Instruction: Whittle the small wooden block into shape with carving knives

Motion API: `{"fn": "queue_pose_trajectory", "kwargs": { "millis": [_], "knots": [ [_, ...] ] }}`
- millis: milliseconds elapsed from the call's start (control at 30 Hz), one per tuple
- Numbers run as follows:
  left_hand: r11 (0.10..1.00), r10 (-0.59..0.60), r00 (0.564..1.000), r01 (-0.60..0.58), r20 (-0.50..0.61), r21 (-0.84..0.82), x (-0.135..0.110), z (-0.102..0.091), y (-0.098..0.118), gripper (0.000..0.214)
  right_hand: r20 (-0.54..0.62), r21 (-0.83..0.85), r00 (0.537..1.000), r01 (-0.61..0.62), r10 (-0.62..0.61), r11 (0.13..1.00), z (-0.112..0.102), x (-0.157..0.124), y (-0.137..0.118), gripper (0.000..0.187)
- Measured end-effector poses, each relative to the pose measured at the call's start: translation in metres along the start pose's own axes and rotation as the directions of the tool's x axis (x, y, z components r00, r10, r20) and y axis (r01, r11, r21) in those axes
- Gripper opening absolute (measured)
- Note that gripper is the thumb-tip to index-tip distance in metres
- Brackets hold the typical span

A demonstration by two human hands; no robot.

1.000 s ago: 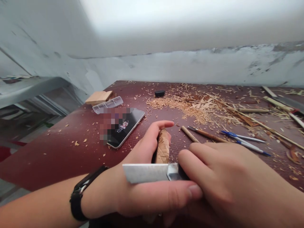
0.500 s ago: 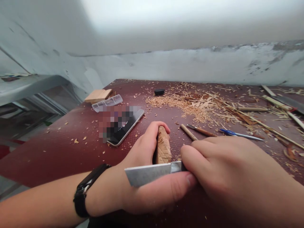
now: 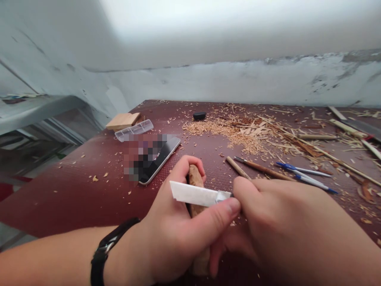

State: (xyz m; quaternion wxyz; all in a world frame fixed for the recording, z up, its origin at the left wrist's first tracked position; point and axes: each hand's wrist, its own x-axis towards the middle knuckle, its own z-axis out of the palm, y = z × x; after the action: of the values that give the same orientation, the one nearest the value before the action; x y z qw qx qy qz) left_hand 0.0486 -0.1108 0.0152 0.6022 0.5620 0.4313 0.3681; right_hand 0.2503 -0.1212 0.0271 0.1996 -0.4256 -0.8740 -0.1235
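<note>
My left hand [image 3: 178, 226] is wrapped round a small carved piece of wood [image 3: 195, 176], its thumb stretched across to the base of a knife blade. My right hand [image 3: 285, 222] grips the knife by its handle, which is hidden in the fist. The flat silver knife blade [image 3: 196, 194] lies across the wood, pointing left. A black band [image 3: 104, 254] sits on my left wrist. Both hands hover just above the dark red table [image 3: 74, 190].
A phone [image 3: 154, 157] lies left of the hands, with a clear plastic case [image 3: 133, 130] and a wood block [image 3: 123, 120] behind it. Shavings [image 3: 238, 133], sticks, a brush [image 3: 258, 167] and blue pens [image 3: 303, 172] are strewn at the right. A small black object [image 3: 199, 115] is at the back.
The blade has moved up along the wood, away from me, and now tilts slightly. My left hand has turned the wood and closed more tightly round it.
</note>
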Motion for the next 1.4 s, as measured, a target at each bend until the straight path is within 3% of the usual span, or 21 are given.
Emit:
{"fn": "queue_pose_trajectory", "kwargs": {
  "millis": [100, 267, 433, 567, 700, 833, 1000, 1067, 1167, 1300, 1400],
  "knots": [
    [1.0, -0.02, 0.999, 0.021, 0.049, -0.023, 0.002, 0.0, 0.001, 0.053, -0.021, 0.016, 0.998, 0.064, -0.063, 0.998, -0.002, 0.002, 0.001, 0.032],
    [0.987, -0.119, 0.95, 0.144, 0.289, -0.068, 0.001, -0.01, 0.012, 0.069, 0.054, 0.078, 0.976, 0.205, -0.209, 0.976, -0.003, 0.001, 0.002, 0.041],
    [0.999, 0.047, 0.967, -0.045, 0.251, -0.015, 0.006, -0.014, -0.006, 0.084, 0.038, 0.109, 0.976, 0.208, -0.213, 0.972, -0.009, 0.006, 0.002, 0.04],
    [0.973, 0.185, 0.954, -0.211, 0.235, 0.089, 0.012, -0.013, -0.014, 0.088, 0.079, 0.115, 0.971, 0.215, -0.225, 0.97, -0.013, 0.012, 0.006, 0.033],
    [0.962, 0.112, 0.988, -0.135, 0.104, 0.239, 0.013, -0.009, -0.001, 0.073, 0.104, 0.09, 0.972, 0.201, -0.21, 0.976, -0.008, 0.015, 0.01, 0.028],
    [0.959, 0.073, 0.997, -0.07, 0.0, 0.276, 0.013, -0.007, 0.007, 0.071, 0.109, 0.08, 0.983, 0.142, -0.15, 0.987, -0.002, 0.011, 0.011, 0.025],
    [0.988, -0.016, 0.99, -0.005, 0.138, 0.153, 0.013, -0.011, 0.014, 0.056, 0.062, -0.005, 0.996, 0.072, -0.071, 0.997, -0.001, 0.005, 0.008, 0.027],
    [0.992, -0.031, 0.989, 0.014, 0.143, 0.122, 0.012, -0.011, 0.015, 0.054, 0.052, -0.03, 0.996, 0.071, -0.069, 0.997, -0.001, 0.005, 0.006, 0.028],
    [0.996, 0.006, 0.997, -0.014, 0.083, 0.089, 0.01, -0.007, 0.012, 0.054, 0.061, -0.057, 0.996, 0.064, -0.061, 0.996, -0.001, 0.006, 0.003, 0.03],
    [0.993, 0.062, 0.997, -0.057, -0.049, 0.101, 0.009, -0.003, 0.003, 0.046, 0.092, -0.071, 0.995, -0.033, 0.04, 0.997, 0.002, 0.009, 0.008, 0.035],
    [0.991, 0.051, 0.995, -0.061, 0.085, 0.116, 0.013, -0.008, 0.0, 0.051, 0.082, -0.091, 0.995, -0.049, 0.056, 0.995, 0.006, 0.008, 0.015, 0.04]
  ]
}}
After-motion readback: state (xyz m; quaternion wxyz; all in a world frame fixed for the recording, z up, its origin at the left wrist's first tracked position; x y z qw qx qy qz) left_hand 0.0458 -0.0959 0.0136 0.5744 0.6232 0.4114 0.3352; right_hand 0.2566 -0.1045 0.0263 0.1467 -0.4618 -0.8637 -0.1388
